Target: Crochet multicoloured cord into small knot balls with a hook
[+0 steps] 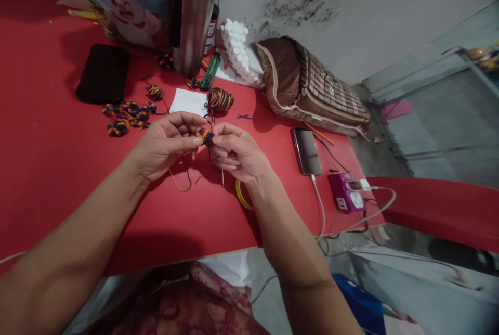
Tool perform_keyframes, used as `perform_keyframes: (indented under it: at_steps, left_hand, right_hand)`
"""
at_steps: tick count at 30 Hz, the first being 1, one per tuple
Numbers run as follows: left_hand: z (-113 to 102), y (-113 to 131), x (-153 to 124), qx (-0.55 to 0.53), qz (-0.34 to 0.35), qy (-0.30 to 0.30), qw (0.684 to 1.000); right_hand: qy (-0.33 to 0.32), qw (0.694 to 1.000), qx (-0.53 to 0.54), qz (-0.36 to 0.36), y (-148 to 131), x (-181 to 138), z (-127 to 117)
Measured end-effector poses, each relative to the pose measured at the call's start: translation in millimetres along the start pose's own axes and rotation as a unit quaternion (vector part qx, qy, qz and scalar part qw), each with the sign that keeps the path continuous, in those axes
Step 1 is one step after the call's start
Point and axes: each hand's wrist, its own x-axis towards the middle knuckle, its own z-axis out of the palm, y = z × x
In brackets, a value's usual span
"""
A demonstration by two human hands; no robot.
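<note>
My left hand (166, 145) and my right hand (237, 152) meet above the red table (47, 158), both pinching a small multicoloured crochet piece (206, 135) between their fingertips. A thin metal crochet hook (222, 177) hangs down from my right hand. Loose strands of yarn (180, 183) trail from the piece onto the table. A ball of the same multicoloured yarn (220, 99) lies just behind my hands, next to a white paper (189, 101).
Several finished crochet pieces (127, 115) lie left of the hands near a black pouch (103, 73). A steel flask (194, 15), white foam (237, 51), a brown cushion (307, 85), a phone (307, 151) on a cable, a purple device (346, 192) and a yellow ring (241, 197) are about.
</note>
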Motion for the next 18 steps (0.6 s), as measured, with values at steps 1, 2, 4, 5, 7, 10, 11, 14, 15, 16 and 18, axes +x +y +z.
perform_keyframes:
  at_steps: [1,2,4,5,7,10,11,14,15,16,18]
  left_hand:
    - [-0.1,-0.3,0.0,0.0,-0.003,-0.002,1.0]
    - [-0.5,-0.8,0.0,-0.002,-0.009,-0.003,1.0]
    - [-1.8,-2.4,0.4,-0.007,-0.03,-0.005,1.0]
    - [-2.7,-3.4,0.6,-0.008,-0.046,-0.006,0.999]
    - [-4.5,-5.0,1.0,-0.011,-0.073,-0.003,0.997]
    - [-6.1,-5.6,1.2,-0.027,-0.088,0.008,0.996]
    - [-6.3,-5.4,1.2,-0.035,-0.088,0.011,0.995]
    - [-6.7,-4.9,1.3,-0.053,-0.09,0.014,0.994]
    - [-6.9,-5.0,1.5,-0.054,-0.091,0.013,0.994]
    - [-7.2,-5.2,1.6,-0.053,-0.091,0.012,0.994]
    - [-8.0,-5.7,1.7,-0.044,-0.093,0.007,0.995]
  right_hand:
    - [0.003,1.0,-0.004,0.0,0.2,0.0,0.2]
    - [0.004,1.0,-0.006,0.001,0.3,0.0,0.5]
    - [0.006,1.0,-0.008,0.003,0.3,0.1,0.8]
    - [0.009,1.0,-0.007,0.002,0.2,0.2,0.8]
    - [0.018,1.0,-0.006,0.0,-0.4,0.4,0.5]
    - [0.025,1.0,-0.006,-0.001,-2.1,0.1,0.3]
    - [0.026,1.0,-0.01,-0.001,-2.7,-0.2,0.5]
    - [0.032,0.999,-0.035,-0.013,-2.7,-0.5,2.3]
    - [0.034,0.998,-0.042,-0.02,-2.1,-0.5,3.1]
    - [0.037,0.998,-0.047,-0.027,-1.3,-0.3,4.0]
    - [0.043,0.997,-0.055,-0.037,0.6,0.1,5.5]
